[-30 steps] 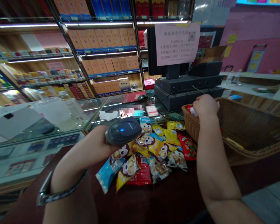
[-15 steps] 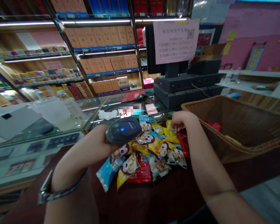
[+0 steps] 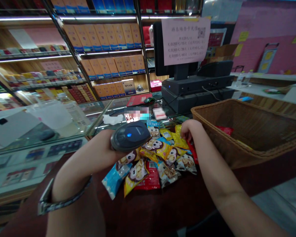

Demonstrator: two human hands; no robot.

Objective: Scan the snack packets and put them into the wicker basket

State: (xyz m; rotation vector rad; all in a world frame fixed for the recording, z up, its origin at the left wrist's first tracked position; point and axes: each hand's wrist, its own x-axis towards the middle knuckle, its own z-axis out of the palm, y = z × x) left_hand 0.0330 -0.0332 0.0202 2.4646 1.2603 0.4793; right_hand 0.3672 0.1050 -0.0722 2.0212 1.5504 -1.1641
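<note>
Left grip: The left grip (image 3: pixel 98 148) was closed firmly around a handheld barcode scanner (image 3: pixel 130 135), its dark head showing.
Right grip: The right grip (image 3: pixel 189 129) was curled narrowly on a yellow snack packet (image 3: pixel 179 140); I could not tell whether it held it.
Packets: A loose heap of snack packets (image 3: pixel 160 161) lay on the table (image 3: pixel 162 210), below the scanner.
Handling: The packets looked light, soft and slippery, best pinched at a sealed edge.
Beyond: A wicker basket (image 3: pixel 227 148) stood just beside the heap.

right hand (image 3: pixel 190 129) | moved from wicker basket (image 3: pixel 219 152) | now on snack packets (image 3: pixel 166 149)
</note>
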